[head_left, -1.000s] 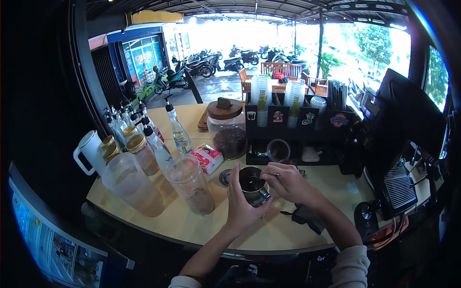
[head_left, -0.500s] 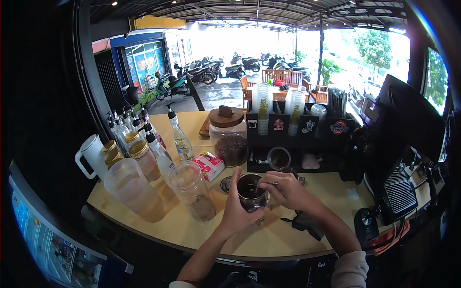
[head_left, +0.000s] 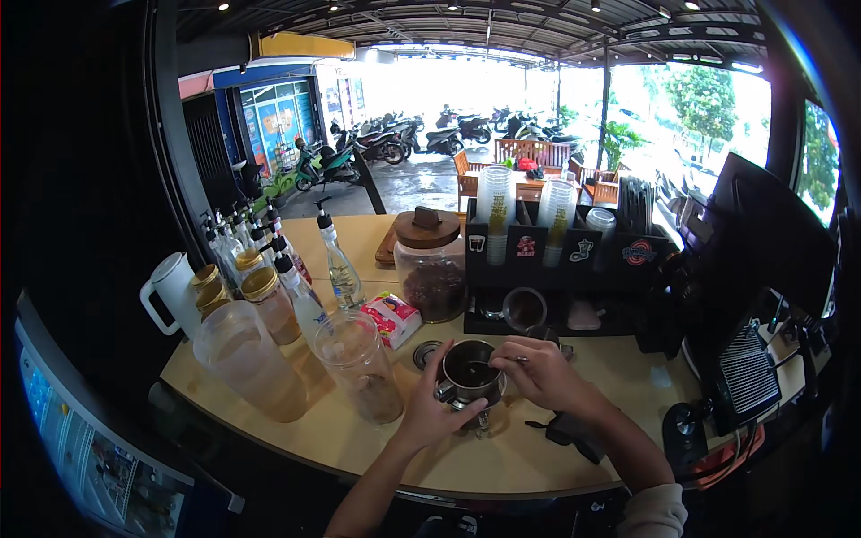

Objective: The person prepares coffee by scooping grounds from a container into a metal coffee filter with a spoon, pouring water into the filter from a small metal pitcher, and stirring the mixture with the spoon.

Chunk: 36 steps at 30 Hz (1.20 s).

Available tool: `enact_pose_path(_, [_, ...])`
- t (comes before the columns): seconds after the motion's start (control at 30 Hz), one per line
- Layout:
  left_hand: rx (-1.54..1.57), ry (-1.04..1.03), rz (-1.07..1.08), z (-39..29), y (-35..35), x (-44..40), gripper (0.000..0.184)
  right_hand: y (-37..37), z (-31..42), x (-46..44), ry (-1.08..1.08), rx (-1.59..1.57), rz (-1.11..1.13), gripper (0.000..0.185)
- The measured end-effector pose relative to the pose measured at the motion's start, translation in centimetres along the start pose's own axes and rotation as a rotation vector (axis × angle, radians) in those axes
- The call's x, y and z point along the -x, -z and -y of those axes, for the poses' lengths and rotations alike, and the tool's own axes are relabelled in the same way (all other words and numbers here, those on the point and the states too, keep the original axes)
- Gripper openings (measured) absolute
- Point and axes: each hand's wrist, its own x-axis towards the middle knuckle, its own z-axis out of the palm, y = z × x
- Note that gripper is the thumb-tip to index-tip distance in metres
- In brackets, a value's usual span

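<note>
A metal cup (head_left: pixel 472 369) with dark contents sits low over the counter, tilted a little toward me. My left hand (head_left: pixel 432 403) is curved round its left side, thumb at the front and fingers behind, beside the cup's handle. Over the right rim, my right hand (head_left: pixel 545 375) pinches a thin metal utensil (head_left: pixel 516 360), its lower end dipping into the cup. A round metal lid (head_left: pixel 428 355) lies just left of the cup. Part of a metal stand or vessel shows underneath the cup, mostly hidden.
Left are a tall clear container (head_left: pixel 361 368), a frosted jug (head_left: pixel 247 359), pump bottles (head_left: pixel 339 260) and a tissue pack (head_left: pixel 391 319). Behind stand a wooden-lidded jar (head_left: pixel 430 278) and a black cup organizer (head_left: pixel 560 260). A dark cloth-like item (head_left: pixel 576 436) and a machine (head_left: pixel 746 359) are right.
The cup has turned, so its handle has gone from the front right to the left side. The view has tilted upward, and both hands appear lower. The utensil stays in my right hand.
</note>
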Motion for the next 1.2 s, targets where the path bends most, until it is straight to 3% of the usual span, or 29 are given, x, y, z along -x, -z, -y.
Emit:
enact_pose_path(0.13, [-0.043, -0.065, -0.053, 1.6, -0.1, -0.2, 0.087, -0.1, -0.3, -0.2, 0.038, 0.154, -0.018, 0.008])
enact_pose_path(0.2, [-0.048, -0.031, -0.058, 1.4, -0.1, -0.2, 0.081, -0.3, -0.3, 0.0, 0.010, 0.013, 0.003, 0.007])
enact_pose_path(0.43, [-0.050, 0.018, -0.027, 0.9, -0.1, -0.2, 0.083, -0.4, -0.8, 0.0, 0.020, -0.052, -0.045, 0.009])
enact_pose_path(0.5, [-0.047, -0.014, -0.065, 0.7, -0.2, -0.1, 0.078, 0.2, -0.2, 0.0, -0.117, -0.023, 0.009, 0.009])
enact_pose_path(0.6, [-0.003, -0.006, -0.060, 0.7, -0.3, -0.1, 0.077, -0.4, -1.1, -0.1, -0.009, 0.003, -0.025, 0.011])
enact_pose_path(0.73, [-0.037, -0.035, -0.067, 0.9, -0.4, -0.1, 0.077, -0.1, -0.6, -0.1, -0.056, -0.122, 0.011, 0.011])
enact_pose_path(0.83, [-0.007, -0.021, -0.060, 1.0, -0.4, -0.1, 0.076, -0.1, -1.0, -0.1, -0.058, 0.054, -0.003, 0.012])
enact_pose_path(0.9, [-0.018, -0.026, -0.068, 0.7, -0.4, -0.1, 0.076, -0.5, -1.2, 0.2, -0.029, -0.155, -0.006, 0.011])
enact_pose_path(1.0, [0.011, -0.009, -0.069, 1.0, -0.5, -0.1, 0.075, 0.1, -0.4, 0.0, -0.110, -0.028, -0.005, 0.011])
enact_pose_path(1.1, [0.001, -0.013, -0.067, 0.8, -0.5, -0.1, 0.075, -0.6, -1.3, 0.1, 0.009, -0.050, -0.052, 0.010])
enact_pose_path(1.2, [0.042, 0.010, -0.066, 1.0, -0.6, -0.1, 0.075, -0.2, -0.6, 0.5, -0.038, -0.029, -0.016, 0.010])
